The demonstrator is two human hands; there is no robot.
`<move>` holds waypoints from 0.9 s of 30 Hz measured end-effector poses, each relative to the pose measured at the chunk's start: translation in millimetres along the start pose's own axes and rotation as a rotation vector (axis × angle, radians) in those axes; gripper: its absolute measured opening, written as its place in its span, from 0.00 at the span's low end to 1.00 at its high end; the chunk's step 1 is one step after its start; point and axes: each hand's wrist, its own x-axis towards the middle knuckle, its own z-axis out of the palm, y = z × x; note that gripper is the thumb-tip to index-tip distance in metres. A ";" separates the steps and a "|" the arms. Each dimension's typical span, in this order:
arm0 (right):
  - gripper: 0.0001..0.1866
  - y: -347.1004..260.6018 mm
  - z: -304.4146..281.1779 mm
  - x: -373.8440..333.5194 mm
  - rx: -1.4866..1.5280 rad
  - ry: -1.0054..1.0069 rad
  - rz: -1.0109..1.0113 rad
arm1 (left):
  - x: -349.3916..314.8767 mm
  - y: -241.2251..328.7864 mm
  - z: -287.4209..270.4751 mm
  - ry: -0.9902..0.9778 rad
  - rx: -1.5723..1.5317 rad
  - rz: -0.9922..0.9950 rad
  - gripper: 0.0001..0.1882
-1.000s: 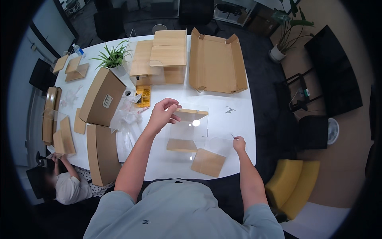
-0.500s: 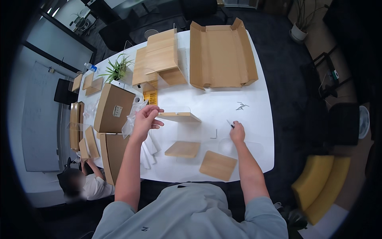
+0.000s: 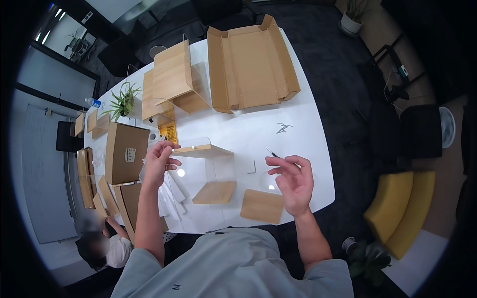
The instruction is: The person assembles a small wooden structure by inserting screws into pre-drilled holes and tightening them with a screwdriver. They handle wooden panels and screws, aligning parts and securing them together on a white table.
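My left hand is closed at the left end of a light wooden board, which stands raised above the table. Small white round fittings show along the board's edge near my fingertips. Clear panels seem to join this board to a lower wooden board. My right hand is lifted over the right side, palm partly up, fingers apart and holding nothing. Just beyond its fingertips lies a slim tool with a silver shaft and black handle, perhaps a screwdriver. A loose wooden board rests near the front edge.
An L-shaped hex key and several metal screws lie on the white table. Behind stand an open cardboard box, a wood-and-clear-panel stand and a potted plant. Cardboard boxes and another person are at left.
My right hand has let go of the slim tool and risen with its fingers spread. My left hand stays at the board's end. The whole view has shifted.
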 end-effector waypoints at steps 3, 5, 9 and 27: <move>0.29 -13.5 8.7 -2.5 -0.047 -0.003 -0.032 | 0.3 -0.1 -0.6 -0.008 -0.002 0.006 0.09; 0.31 -17.3 12.9 -5.0 -0.058 -0.024 -0.058 | -0.7 0.0 -0.7 -0.014 -0.004 0.009 0.09; 0.32 -23.5 18.6 -7.7 -0.079 -0.073 -0.107 | -5.1 -0.6 -0.8 -0.023 -0.009 0.011 0.09; 0.14 -1.8 13.4 -20.1 -0.088 0.063 0.302 | -11.4 -1.3 -3.1 -0.044 -0.005 0.022 0.09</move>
